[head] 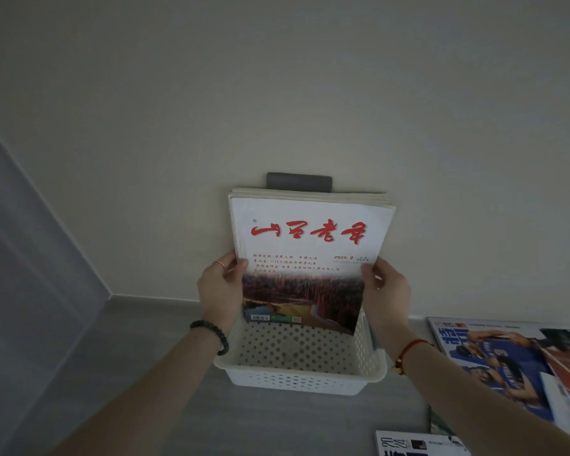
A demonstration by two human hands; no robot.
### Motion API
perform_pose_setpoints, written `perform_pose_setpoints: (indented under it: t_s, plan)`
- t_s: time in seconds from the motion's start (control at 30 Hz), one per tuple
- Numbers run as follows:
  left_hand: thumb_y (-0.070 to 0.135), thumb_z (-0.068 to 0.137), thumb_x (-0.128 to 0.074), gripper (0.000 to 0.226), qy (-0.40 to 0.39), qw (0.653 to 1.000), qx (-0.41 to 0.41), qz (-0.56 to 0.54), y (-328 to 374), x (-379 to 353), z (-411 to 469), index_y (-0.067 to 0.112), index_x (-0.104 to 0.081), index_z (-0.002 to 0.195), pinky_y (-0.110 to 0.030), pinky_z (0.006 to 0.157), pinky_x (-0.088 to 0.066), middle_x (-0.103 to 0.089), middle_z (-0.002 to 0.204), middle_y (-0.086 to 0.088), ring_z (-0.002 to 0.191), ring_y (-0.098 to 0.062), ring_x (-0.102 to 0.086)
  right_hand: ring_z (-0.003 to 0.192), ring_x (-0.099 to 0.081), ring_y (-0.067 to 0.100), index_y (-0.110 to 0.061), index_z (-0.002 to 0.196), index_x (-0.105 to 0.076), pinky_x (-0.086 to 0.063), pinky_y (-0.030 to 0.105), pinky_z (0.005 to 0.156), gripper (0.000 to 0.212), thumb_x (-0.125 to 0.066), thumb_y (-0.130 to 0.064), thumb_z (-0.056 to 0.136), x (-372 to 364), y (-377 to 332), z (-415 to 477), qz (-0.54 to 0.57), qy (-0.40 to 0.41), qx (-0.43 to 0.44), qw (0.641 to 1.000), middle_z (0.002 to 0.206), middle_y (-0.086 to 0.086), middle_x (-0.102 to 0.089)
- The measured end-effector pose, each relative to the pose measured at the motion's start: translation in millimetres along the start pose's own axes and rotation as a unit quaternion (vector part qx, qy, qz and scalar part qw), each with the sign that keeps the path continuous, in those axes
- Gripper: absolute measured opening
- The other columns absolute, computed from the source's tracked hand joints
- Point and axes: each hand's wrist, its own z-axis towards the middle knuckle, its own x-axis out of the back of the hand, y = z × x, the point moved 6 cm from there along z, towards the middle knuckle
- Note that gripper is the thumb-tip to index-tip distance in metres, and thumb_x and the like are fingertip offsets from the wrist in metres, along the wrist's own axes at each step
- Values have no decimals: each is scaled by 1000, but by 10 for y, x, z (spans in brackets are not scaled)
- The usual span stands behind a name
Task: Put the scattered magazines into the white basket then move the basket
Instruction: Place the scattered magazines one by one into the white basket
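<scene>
A stack of magazines [310, 245] stands upright in the white perforated basket [303, 378] on the grey floor, leaning toward the wall. Its front cover is white with red calligraphy and a landscape photo. My left hand [219, 291] grips the stack's left edge, thumb on the cover. My right hand [387, 291] grips the right edge the same way. The stack's lower end is inside the basket at its far side. More magazines lie on the floor: a blue sports one [500, 363] to the right and a white one [415, 444] at the bottom edge.
The basket stands close to a cream wall [277, 93]. A dark grey wall plate [298, 181] shows just above the stack. A grey panel [30, 258] runs along the left. Grey floor [145, 340] lies to the basket's left.
</scene>
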Motion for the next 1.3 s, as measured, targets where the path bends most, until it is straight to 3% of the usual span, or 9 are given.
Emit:
perform_pose_setpoints:
  t_s: [0.23,0.37,0.47,0.57,0.67,0.83,0.97,1.13,1.3]
  plan:
    - [16,92,-46,29,5,997,-11,78,71,-4,-32,10,-61,117,-17,81,-40,-66,114,-11,90,-12,-53,56,-50,13,-8,93,-60,-37,24,48,22,-38,-15,94,-35,-85,-1,-57,-11,25,998,69,1,-59]
    - [20,91,-49,35,22,999,32,27,113,-19,-135,6,-53,124,-21,87,-36,-59,126,-12,104,-17,-54,100,-60,29,-5,121,-52,-47,35,88,30,-43,-13,93,70,-119,-9,-63,-99,-3,993,117,15,-62]
    - [24,89,-53,53,53,995,87,-24,74,4,-300,5,-36,135,-23,90,-32,-47,137,-13,120,-25,-49,111,-56,25,-5,134,-38,-39,25,90,46,-50,-14,90,445,-24,-24,-57,-111,-35,992,131,12,-53]
    - [21,88,-55,55,39,997,58,-18,135,-45,-514,5,-32,135,-25,90,-35,-52,129,-14,112,-26,-53,102,-57,19,-9,134,-39,-42,22,82,47,-51,-15,90,1004,181,-60,-63,-95,-55,992,130,9,-55]
    - [28,88,-54,54,-11,999,32,-4,256,-215,-780,11,-32,134,-34,95,-42,-58,118,-5,104,-19,-53,93,-56,16,-10,133,-41,-47,24,70,45,-51,-14,89,1631,414,-106,-51,-63,-87,993,128,9,-56]
    - [25,89,-53,51,-118,992,25,-33,552,-819,-1420,10,-34,133,-46,95,-47,-56,106,-2,101,-21,-57,102,-59,28,-10,128,-47,-48,39,91,42,-52,-10,87,2686,756,-262,-43,-2,-130,991,123,16,-58]
    - [25,89,-52,48,-203,978,31,-21,682,-1439,-2003,10,-36,131,-41,89,-49,-55,111,-6,101,-23,-58,72,-57,17,-14,125,-51,-47,27,61,41,-56,-13,84,3449,1038,-462,-68,34,-159,984,109,11,-64]
    - [41,88,-49,53,-327,943,58,25,752,-2260,-2796,17,-35,132,-33,86,-49,-51,127,-1,108,-19,-54,103,-58,33,-6,125,-48,-49,47,90,44,-59,-7,83,4205,1618,-739,-43,57,-235,969,116,16,-61]
    - [39,90,-46,47,-391,916,80,38,776,-2874,-3433,18,-38,132,-31,93,-43,-52,131,-1,107,-14,-50,98,-57,31,-3,125,-48,-47,39,81,45,-60,-1,82,4695,2269,-886,-2,58,-320,946,116,18,-59]
